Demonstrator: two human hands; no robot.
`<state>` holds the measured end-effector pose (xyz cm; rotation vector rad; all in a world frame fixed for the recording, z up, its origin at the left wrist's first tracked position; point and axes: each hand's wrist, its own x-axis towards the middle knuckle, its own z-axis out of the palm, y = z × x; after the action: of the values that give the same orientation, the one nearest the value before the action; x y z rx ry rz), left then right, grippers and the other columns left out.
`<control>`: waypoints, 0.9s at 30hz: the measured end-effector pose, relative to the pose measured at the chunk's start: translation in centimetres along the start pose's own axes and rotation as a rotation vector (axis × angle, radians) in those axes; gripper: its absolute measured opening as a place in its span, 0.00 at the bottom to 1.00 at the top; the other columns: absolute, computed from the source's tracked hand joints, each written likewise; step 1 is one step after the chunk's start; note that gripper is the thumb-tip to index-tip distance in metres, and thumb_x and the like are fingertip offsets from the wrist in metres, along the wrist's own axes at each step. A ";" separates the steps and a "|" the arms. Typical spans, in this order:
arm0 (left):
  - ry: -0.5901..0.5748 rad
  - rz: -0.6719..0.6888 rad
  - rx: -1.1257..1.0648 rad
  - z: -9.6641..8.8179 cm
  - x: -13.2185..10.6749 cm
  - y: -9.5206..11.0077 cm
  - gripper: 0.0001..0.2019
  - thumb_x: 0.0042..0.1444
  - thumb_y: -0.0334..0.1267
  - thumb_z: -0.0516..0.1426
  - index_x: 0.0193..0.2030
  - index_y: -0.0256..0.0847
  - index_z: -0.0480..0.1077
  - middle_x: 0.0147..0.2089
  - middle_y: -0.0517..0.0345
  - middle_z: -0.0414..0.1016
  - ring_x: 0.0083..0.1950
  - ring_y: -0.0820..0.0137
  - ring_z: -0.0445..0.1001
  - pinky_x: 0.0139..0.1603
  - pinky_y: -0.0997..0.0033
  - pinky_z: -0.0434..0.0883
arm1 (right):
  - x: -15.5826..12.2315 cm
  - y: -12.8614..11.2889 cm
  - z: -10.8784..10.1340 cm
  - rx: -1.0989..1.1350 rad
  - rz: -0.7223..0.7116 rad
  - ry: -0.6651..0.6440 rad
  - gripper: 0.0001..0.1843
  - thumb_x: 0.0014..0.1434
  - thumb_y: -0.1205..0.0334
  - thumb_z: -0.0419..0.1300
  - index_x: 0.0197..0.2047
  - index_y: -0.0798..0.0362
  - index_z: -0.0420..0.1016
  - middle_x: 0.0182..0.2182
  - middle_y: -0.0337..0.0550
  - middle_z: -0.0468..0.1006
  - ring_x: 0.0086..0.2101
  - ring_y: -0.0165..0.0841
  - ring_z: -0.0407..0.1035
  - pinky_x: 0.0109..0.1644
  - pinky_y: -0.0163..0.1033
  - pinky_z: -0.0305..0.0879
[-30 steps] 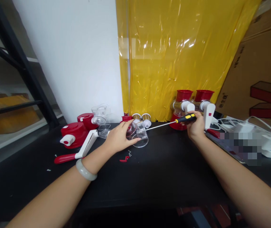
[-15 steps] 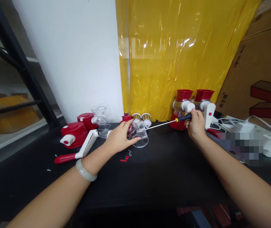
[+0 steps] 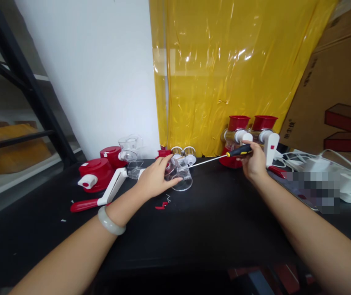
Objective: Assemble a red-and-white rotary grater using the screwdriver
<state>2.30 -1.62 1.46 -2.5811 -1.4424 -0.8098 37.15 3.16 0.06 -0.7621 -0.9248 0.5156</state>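
Note:
My left hand is closed round a clear plastic housing lying on its side on the black table. My right hand grips the black and yellow handle of a long screwdriver. Its thin metal shaft points left, and the tip reaches the clear housing. A pale bangle sits on my left wrist.
Two assembled red and clear grinders stand behind my right hand. Red bases, a white crank with red handle and clear parts lie at the left. Small red bits lie near my left hand. Cables and white adapters crowd the right.
My right hand has turned on the screwdriver handle, showing more or less of its yellow. The left hand and the housing have stayed put.

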 end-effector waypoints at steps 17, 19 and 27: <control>-0.011 -0.013 -0.029 -0.3 -0.1 0.3 0.41 0.57 0.60 0.58 0.71 0.42 0.54 0.62 0.42 0.69 0.56 0.51 0.75 0.53 0.52 0.73 | -0.3 -0.4 0.3 0.087 0.073 0.003 0.16 0.53 0.47 0.55 0.40 0.48 0.70 0.23 0.35 0.72 0.23 0.33 0.72 0.20 0.35 0.66; -0.003 -0.010 -0.040 -0.3 -0.1 0.2 0.41 0.57 0.60 0.59 0.71 0.42 0.54 0.63 0.42 0.68 0.55 0.52 0.75 0.52 0.53 0.74 | -0.3 -0.4 0.3 0.075 0.076 0.002 0.16 0.51 0.50 0.58 0.41 0.48 0.72 0.24 0.35 0.73 0.25 0.34 0.73 0.21 0.36 0.68; 0.004 0.000 -0.028 0.0 -0.1 0.0 0.40 0.57 0.60 0.58 0.71 0.43 0.54 0.62 0.43 0.69 0.58 0.51 0.73 0.53 0.54 0.73 | -0.4 -0.2 0.4 -0.038 -0.003 0.114 0.23 0.47 0.43 0.68 0.39 0.49 0.70 0.28 0.31 0.71 0.19 0.24 0.65 0.16 0.29 0.61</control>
<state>2.25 -1.70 1.46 -2.5980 -1.4410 -0.8403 36.61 2.95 0.16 -0.8157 -0.8315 0.4484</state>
